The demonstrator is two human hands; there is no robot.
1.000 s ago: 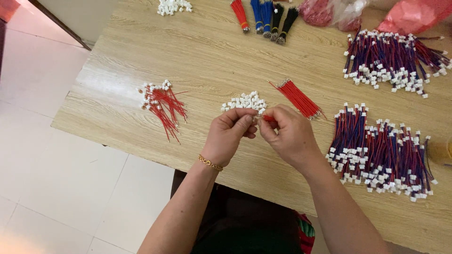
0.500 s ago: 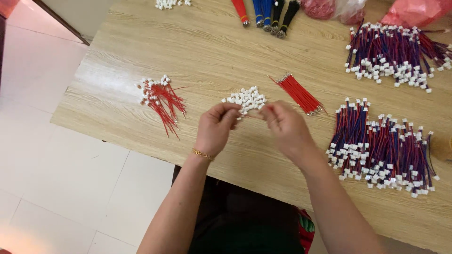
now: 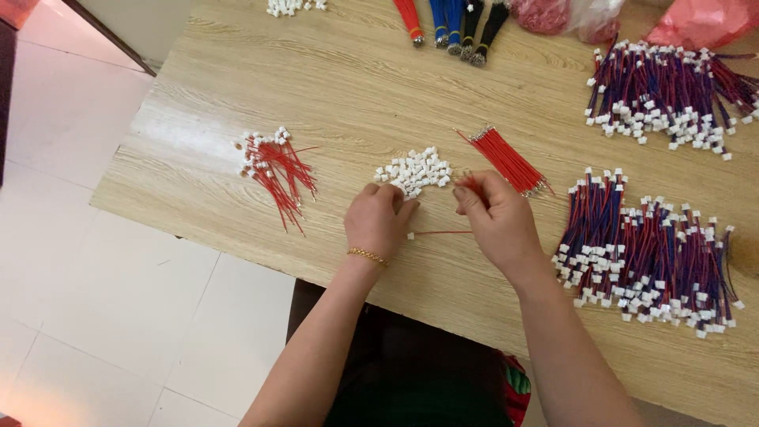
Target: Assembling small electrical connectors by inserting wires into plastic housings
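At frame centre, the left hand (image 3: pixel 378 221) rested with fingers curled at the pile of white connectors (image 3: pixel 415 171); whether it gripped one could not be told. The right hand (image 3: pixel 494 217) pinched red wires (image 3: pixel 471 183). One finished red lead (image 3: pixel 439 233) lay between both hands. Judged step: picking a connector; seating the wire would demand precise alignment.

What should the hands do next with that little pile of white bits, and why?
Probably the left hand picks one white connector from the pile, since its fingertips rest at the pile's edge, while the right hand pinches a red wire with no connector showing on it.
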